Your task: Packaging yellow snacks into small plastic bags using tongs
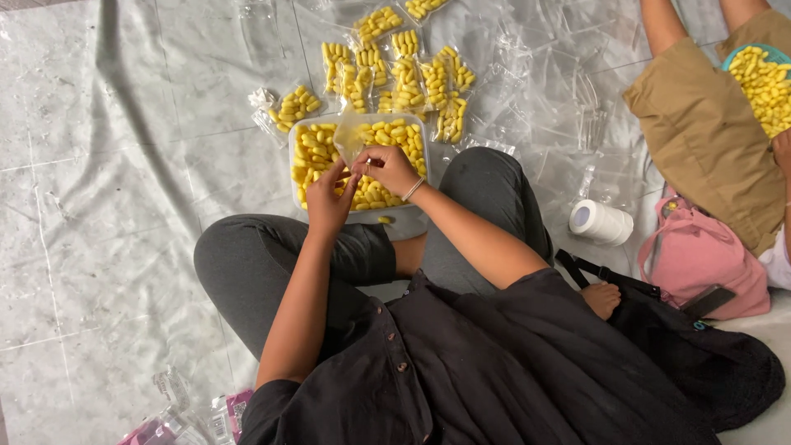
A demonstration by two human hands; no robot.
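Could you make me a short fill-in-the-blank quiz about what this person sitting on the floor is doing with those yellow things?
1. Both hands, left hand and right hand, hold a small clear plastic ____ over the tray.
2. The clear rectangular plastic tray holds small oval pieces coloured ____.
3. The filled clear packets lie beyond the tray on the ____.
4. The white roll of tape lies to the person's ____.

Missing words: bag; yellow; floor; right

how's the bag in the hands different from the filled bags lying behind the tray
The clear bag held by the left hand and right hand looks nearly empty and stands upright over the tray. The filled bags lie flat on the plastic sheet, packed with yellow pieces, untouched. Both are small, transparent plastic bags.
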